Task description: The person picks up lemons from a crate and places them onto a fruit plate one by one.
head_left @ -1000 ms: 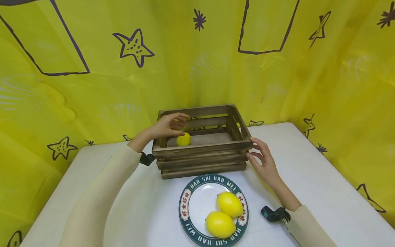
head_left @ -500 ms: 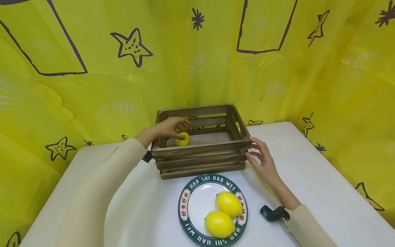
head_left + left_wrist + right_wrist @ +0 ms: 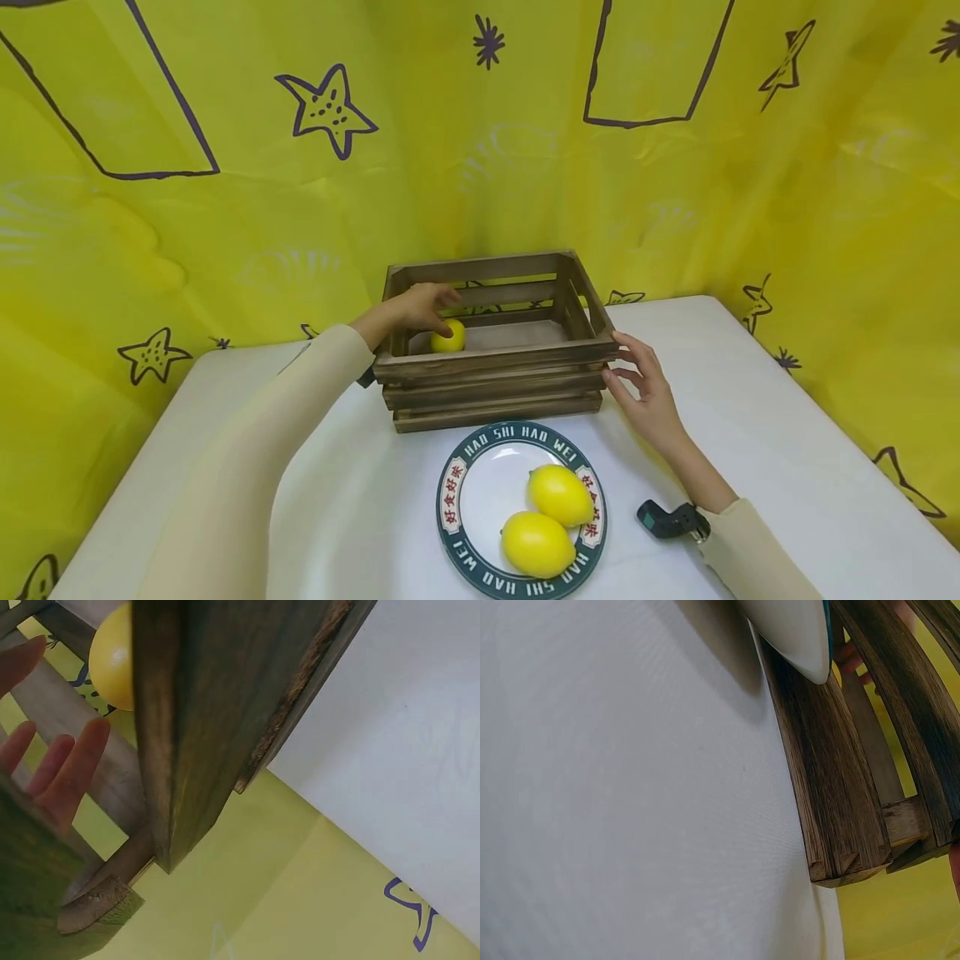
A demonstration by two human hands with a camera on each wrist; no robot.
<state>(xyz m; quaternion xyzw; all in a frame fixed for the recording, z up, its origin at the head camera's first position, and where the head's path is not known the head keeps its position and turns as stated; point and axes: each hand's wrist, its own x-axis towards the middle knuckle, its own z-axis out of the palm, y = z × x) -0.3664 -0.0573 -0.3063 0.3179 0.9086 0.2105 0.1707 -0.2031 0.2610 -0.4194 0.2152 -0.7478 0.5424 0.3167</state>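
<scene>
A brown slatted wooden crate (image 3: 495,367) stands on the white table with one yellow lemon (image 3: 452,342) inside, at its left end. Reaching in over the crate's left side, my left hand (image 3: 418,307) has its thumb overlapping that lemon in the head view. The left wrist view shows its fingers (image 3: 75,769) extended and the lemon (image 3: 111,658) apart from them, partly behind a slat. My right hand (image 3: 649,400) holds the crate's front right corner, thumb low and fingertips up at the rim.
In front of the crate lies a white plate (image 3: 480,492) with a green lettered rim. Two lemons, a far one (image 3: 561,495) and a near one (image 3: 537,545), sit on its right half. A yellow patterned curtain (image 3: 450,167) hangs right behind the table.
My left hand has lowered deeper into the crate, its thumb coming down over the lemon there. The right hand stays at the crate's corner.
</scene>
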